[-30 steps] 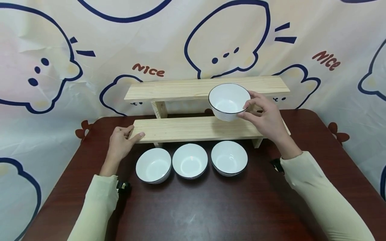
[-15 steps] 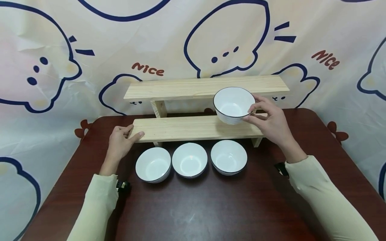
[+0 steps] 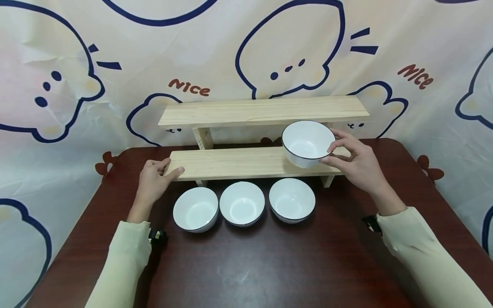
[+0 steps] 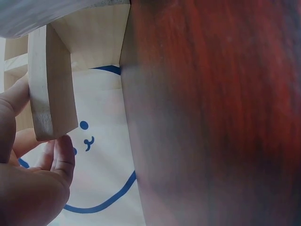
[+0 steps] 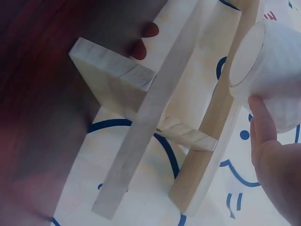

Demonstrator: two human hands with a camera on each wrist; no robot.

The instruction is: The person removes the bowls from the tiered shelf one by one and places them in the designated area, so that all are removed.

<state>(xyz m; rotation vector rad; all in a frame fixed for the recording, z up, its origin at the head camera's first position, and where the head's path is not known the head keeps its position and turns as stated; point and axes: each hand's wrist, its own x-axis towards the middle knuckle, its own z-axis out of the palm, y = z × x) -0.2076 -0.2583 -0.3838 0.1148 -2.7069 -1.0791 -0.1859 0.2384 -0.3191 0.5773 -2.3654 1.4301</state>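
Observation:
A white bowl [image 3: 308, 140] with a dark rim is held upright by my right hand [image 3: 356, 160], thumb and fingers pinching its right side. It hangs over the right part of the lower board [image 3: 231, 163] of a two-tier wooden shelf; whether its base touches the board cannot be told in the head view. My left hand [image 3: 154, 182] grips the left end of that lower board, thumb on top. In the left wrist view, its fingers [image 4: 63, 157] bend around the board's end [image 4: 51, 89]. The right wrist view shows fingers [image 5: 263, 120] against the bowl's wall [image 5: 280, 75].
Three more white bowls stand in a row before the shelf: a left one [image 3: 195, 209], a middle one [image 3: 242, 204] and a right one [image 3: 292, 200]. The upper board [image 3: 262, 112] rises behind, near a printed cloth [image 3: 215, 51]. All stand on a dark red table [image 3: 246, 265].
My right hand has carried the bowl rightward and lower, from in front of the upper board to over the lower board's right part. The left hand has stayed on the board's end.

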